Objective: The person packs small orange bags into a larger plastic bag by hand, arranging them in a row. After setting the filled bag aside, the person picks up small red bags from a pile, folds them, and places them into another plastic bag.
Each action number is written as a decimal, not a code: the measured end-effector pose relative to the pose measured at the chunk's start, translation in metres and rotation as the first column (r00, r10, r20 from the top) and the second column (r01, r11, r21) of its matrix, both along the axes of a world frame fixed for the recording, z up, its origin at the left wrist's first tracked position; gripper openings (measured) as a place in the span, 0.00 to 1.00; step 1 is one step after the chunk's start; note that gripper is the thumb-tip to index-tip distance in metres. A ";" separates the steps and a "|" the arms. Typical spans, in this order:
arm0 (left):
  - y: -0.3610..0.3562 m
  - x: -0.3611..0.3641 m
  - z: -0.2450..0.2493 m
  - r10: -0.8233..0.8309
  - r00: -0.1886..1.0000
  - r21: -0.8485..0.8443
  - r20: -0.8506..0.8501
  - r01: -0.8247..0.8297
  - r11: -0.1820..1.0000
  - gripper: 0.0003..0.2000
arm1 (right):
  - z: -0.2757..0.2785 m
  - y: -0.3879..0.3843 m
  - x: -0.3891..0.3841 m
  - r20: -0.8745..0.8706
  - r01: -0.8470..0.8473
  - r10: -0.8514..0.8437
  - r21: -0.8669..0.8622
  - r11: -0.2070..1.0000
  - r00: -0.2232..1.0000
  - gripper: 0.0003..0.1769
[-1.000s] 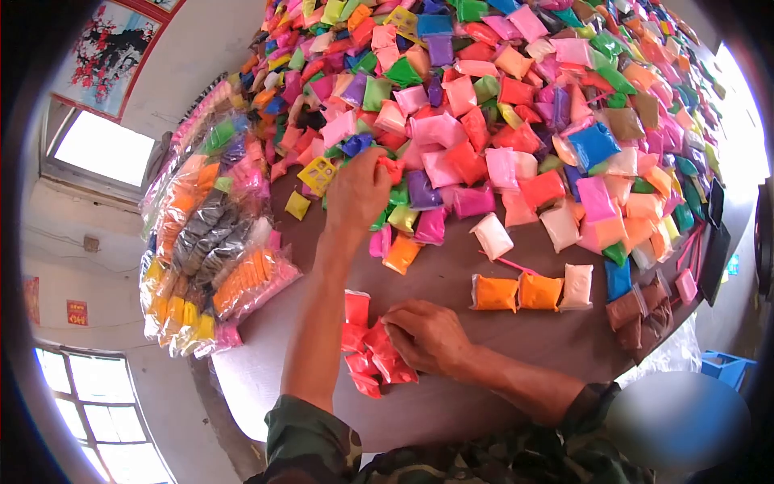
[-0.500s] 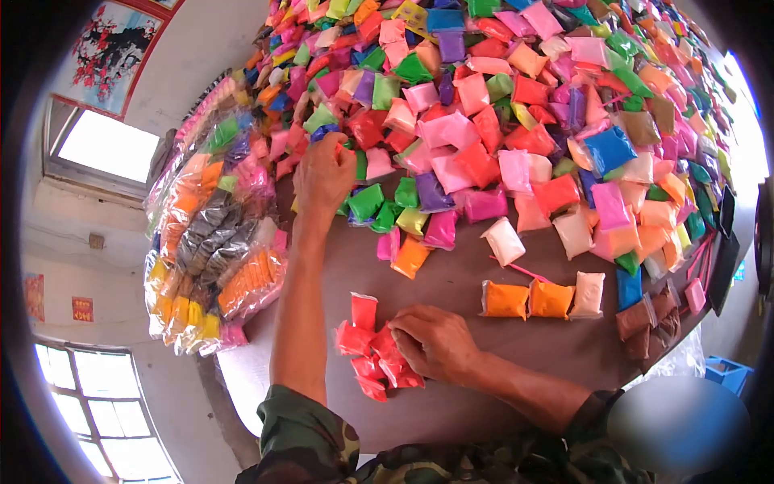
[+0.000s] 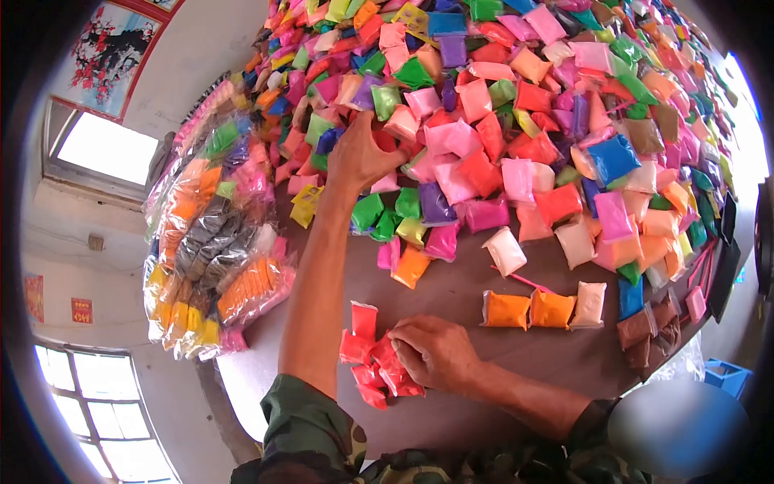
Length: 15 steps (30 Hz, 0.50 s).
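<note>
My left hand [image 3: 360,159] reaches into the front of a big heap of small coloured plastic packets [image 3: 476,101]. Its thumb is spread away from the fingers, with a red packet between them; the fingertips are partly hidden. Close to my body, a small cluster of red packets [image 3: 368,348] lies on the brown table [image 3: 451,403]. My right hand [image 3: 439,352] rests at the right side of this cluster, fingers curled in a pinch against a red packet [image 3: 393,371].
Two orange packets [image 3: 506,310] and a pale pink packet [image 3: 591,306] lie in a row to the right. Large clear bags of sorted packets [image 3: 214,242] stand at the left. Brown packets [image 3: 637,327] sit near the right edge. A blue crate [image 3: 726,376] stands beyond it.
My left hand has moved right along the heap, and its thumb has spread from the fingers. A yellow packet now shows left of my forearm. My right hand has stayed nearly still.
</note>
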<state>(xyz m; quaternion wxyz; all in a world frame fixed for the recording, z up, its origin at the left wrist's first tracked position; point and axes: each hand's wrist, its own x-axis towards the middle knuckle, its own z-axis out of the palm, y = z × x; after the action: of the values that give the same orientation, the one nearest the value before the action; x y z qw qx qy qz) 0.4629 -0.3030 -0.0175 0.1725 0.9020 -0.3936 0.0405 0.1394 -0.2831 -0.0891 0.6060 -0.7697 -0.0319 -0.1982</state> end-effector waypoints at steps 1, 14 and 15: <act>0.002 0.000 -0.002 -0.041 0.999 -0.025 0.002 0.041 0.999 0.39 | 0.000 0.001 0.000 -0.007 -0.004 0.004 -0.003 1.000 1.000 0.10; 0.003 -0.033 -0.010 0.017 0.961 -0.101 0.276 0.011 0.995 0.12 | -0.003 0.002 -0.001 0.026 0.020 -0.020 -0.014 1.000 0.999 0.09; 0.011 -0.027 -0.013 0.018 0.953 -0.115 0.301 0.018 0.993 0.12 | -0.004 0.002 -0.001 0.028 0.021 -0.020 -0.015 1.000 0.999 0.08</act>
<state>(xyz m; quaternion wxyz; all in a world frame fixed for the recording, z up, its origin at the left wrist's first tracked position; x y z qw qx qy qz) 0.4361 -0.2920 -0.0308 0.1626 0.8737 -0.4122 0.2006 0.1388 -0.2810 -0.0928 0.5975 -0.7718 -0.0339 -0.2148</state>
